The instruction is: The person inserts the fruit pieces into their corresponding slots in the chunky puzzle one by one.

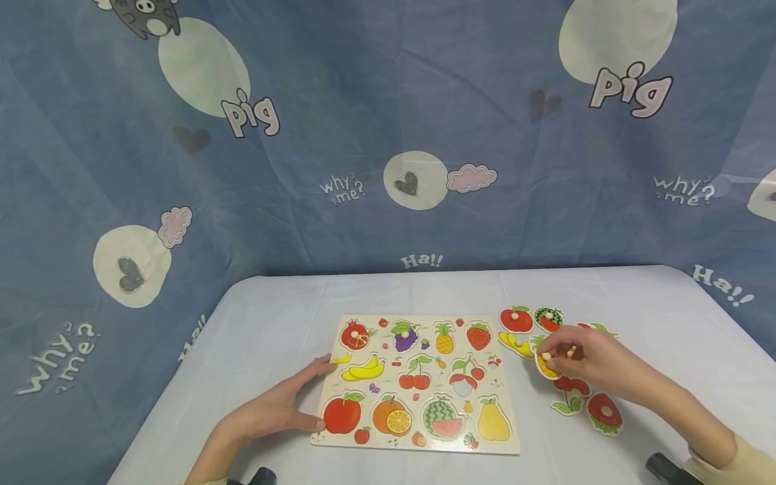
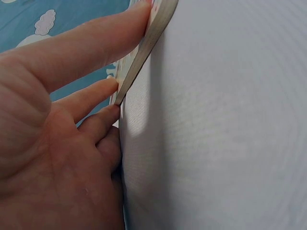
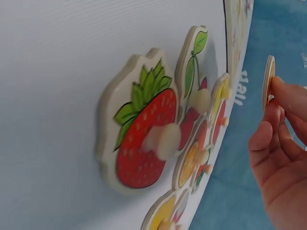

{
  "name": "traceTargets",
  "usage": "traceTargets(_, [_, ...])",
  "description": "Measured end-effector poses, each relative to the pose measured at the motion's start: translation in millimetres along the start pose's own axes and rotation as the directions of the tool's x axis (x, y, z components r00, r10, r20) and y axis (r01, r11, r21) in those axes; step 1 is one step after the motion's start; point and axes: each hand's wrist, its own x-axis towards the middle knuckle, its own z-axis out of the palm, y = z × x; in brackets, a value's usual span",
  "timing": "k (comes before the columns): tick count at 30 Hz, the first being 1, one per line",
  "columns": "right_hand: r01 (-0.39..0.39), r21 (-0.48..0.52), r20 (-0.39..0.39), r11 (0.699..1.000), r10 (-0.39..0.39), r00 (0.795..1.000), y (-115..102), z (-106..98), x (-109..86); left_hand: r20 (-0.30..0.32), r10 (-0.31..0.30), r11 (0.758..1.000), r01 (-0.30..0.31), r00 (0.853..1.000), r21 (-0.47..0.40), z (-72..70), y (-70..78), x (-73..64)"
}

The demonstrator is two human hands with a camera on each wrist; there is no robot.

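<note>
My left hand rests along the left side of the wooden fruit puzzle board, thumb and fingertips touching its edge. In the left wrist view the thumb and the fingers stretch to the board's thin side. My right hand pinches a pineapple puzzle piece by thumb and fingers, above the loose pieces right of the board. Seen edge-on in the right wrist view, the piece is a thin plate. A grape piece with a knob sits in the board's top row.
Loose knobbed pieces lie right of the board: an apple, a watermelon, bananas, cherries and a strawberry. An orange piece shows in the right wrist view. A blue printed cloth hangs behind the white table.
</note>
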Motion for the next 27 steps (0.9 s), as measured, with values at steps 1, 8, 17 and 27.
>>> traceTargets(1, [0.006, 0.007, 0.002, 1.0, -0.006, 1.0, -0.7, 0.3, 1.4, -0.002, -0.004, 1.0, 0.004, 1.0, 0.002, 0.1, 0.1, 0.1])
traceTargets(8, [0.044, 0.009, 0.002, 0.999, -0.044, 0.999, -6.1, 3.3, 9.5, -0.004, -0.014, 1.0, 0.014, 1.0, -0.001, 0.5, 1.0, -0.1])
traceTargets(17, [0.0, 0.006, -0.02, 1.0, 0.0, 1.0, -15.8, 9.1, 19.1, 0.009, 0.005, 1.0, -0.005, 1.0, -0.004, -1.1, 0.5, -0.1])
traceTargets(27, [0.005, -0.006, -0.088, 1.0, -0.005, 0.996, -21.3, 18.3, 30.2, 0.004, 0.013, 1.0, -0.013, 1.0, -0.001, -0.8, 0.6, -1.0])
